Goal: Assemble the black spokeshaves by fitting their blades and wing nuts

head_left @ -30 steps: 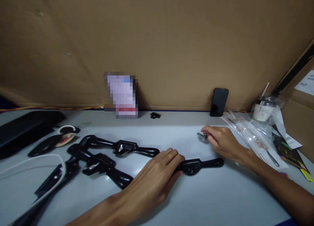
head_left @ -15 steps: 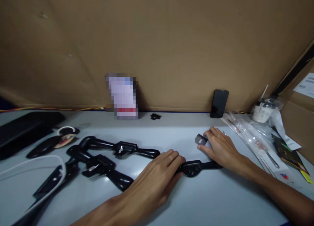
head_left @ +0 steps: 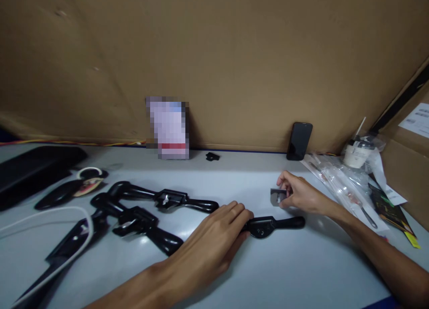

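My left hand [head_left: 223,233] is closed over the left handle of a black spokeshave [head_left: 263,227] lying on the grey table. The spokeshave's middle and right handle show; its left handle is hidden under my fingers. Just beyond the right handle, my right hand [head_left: 296,194] pinches a small flat metal spokeshave blade [head_left: 277,196] between thumb and fingers, raised off the tabletop. To the left lie more black spokeshaves, one at the back [head_left: 170,199] and another nearer [head_left: 137,222]. A small black metal piece [head_left: 212,156] sits near the wall.
A phone [head_left: 299,141] leans on the cardboard wall, and a blurred-out upright item [head_left: 170,128] stands further left. Plastic-wrapped tools [head_left: 345,188] and a cup [head_left: 357,153] are at right. A white cable [head_left: 89,228], a black mouse [head_left: 55,197] and a dark case [head_left: 36,173] occupy the left.
My right hand has drawn slightly away from the spokeshave's right handle and turned the blade from a flat view to a more edge-on tilt. The left hand keeps its place.
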Demonstrator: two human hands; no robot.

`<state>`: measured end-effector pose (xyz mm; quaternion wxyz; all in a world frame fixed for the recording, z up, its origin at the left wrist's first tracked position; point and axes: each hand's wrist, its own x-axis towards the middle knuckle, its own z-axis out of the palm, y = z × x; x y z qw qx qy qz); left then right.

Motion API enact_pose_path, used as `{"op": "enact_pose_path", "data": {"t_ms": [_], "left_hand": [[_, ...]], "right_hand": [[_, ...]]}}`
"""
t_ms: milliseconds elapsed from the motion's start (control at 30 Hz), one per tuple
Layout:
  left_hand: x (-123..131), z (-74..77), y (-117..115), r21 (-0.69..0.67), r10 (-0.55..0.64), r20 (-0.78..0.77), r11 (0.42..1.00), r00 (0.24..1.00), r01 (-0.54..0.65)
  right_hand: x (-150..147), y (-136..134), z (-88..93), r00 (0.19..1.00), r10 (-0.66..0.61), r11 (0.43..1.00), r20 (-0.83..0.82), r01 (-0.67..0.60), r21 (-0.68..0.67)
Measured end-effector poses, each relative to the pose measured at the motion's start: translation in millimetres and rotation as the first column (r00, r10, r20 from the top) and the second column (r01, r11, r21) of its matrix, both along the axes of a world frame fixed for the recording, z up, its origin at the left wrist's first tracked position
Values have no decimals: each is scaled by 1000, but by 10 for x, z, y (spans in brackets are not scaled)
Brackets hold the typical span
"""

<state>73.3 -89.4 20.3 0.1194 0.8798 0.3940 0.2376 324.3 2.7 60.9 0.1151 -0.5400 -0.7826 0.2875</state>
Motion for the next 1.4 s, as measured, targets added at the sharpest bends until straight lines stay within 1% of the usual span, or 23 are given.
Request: {"op": "enact_pose_path", "data": {"t_ms": [67, 133, 200, 300, 367, 400, 467, 533, 567, 600, 667, 767, 833, 900, 967, 1000, 1033, 1167, 1233, 1300, 1333, 1400], "left_hand": [[-2, 2, 1, -4, -5, -4, 1000, 1000, 5], [-5, 0, 0, -8, -9, -4, 1000, 1000, 9], [-8, -4, -6, -3, -11, 0, 1000, 1000, 11], [-15, -3, -20, 21, -16, 20, 1000, 1000, 15], [-22, 1, -26, 42, -30, 13, 999, 999, 29], [-25, 4, -27, 53, -40, -3, 998, 999, 40], [-30, 7, -24, 71, -57, -42, 996, 998, 60], [-31, 10, -19, 78, -69, -56, 994, 996, 74], [-28, 13, -17, 76, -76, -52, 994, 996, 80], [-24, 17, -15, 73, -79, -45, 994, 996, 82], [-10, 30, -15, 71, -77, -48, 994, 996, 81], [15, 51, -12, 76, -67, -87, 994, 994, 74], [27, 63, -6, 76, -60, -115, 995, 992, 69], [33, 71, 1, 75, -55, -135, 995, 989, 66], [34, 73, 6, 69, -53, -149, 996, 987, 64], [35, 73, 7, 64, -52, -153, 996, 987, 62], [36, 70, 6, 59, -49, -153, 997, 987, 58], [38, 54, 5, 52, -51, -151, 997, 987, 59], [35, 49, 6, 52, -57, -160, 996, 985, 66], [33, 49, 4, 54, -58, -170, 996, 984, 68], [33, 50, 3, 57, -57, -172, 996, 983, 67], [34, 53, 1, 63, -56, -168, 996, 984, 67]], "right_hand": [[-41, -6, -33, 985, 19, 1000, -174, -22, -16], [-97, -39, -73, 936, 6, 999, -352, -17, -28], [-162, -102, -111, 885, -25, 995, -464, -22, -97], [-249, -224, -147, 858, -37, 971, -512, -92, -223], [-286, -296, -157, 861, -16, 958, -509, -132, -253], [-297, -326, -161, 867, 13, 961, -498, -149, -234], [-310, -368, -169, 888, 101, 974, -448, -179, -137], [-308, -384, -187, 905, 153, 986, -396, -167, -1], [-300, -380, -199, 910, 155, 988, -383, -148, 49], [-288, -367, -213, 913, 144, 989, -382, -125, 76], [-256, -317, -236, 916, 119, 992, -384, -92, 88], [-231, -196, -224, 935, 134, 989, -328, -104, 108], [-273, -100, -171, 954, 168, 977, -248, -128, 169], [-396, 10, -95, 973, 203, 948, -110, -167, 270], [-614, 145, -27, 974, 215, 902, 72, -226, 368], [-754, 225, -5, 966, 210, 885, 150, -253, 392], [-911, 312, 6, 960, 193, 885, 205, -260, 386], [-1558, 672, -12, 963, 162, 900, 213, -233, 369], [-1797, 788, -27, 970, 143, 905, 196, -209, 372], [-1910, 811, -37, 971, 152, 911, 186, -211, 355], [-1908, 785, -41, 969, 166, 913, 184, -222, 343], [-1776, 673, -52, 961, 206, 913, 184, -256, 318]]}}
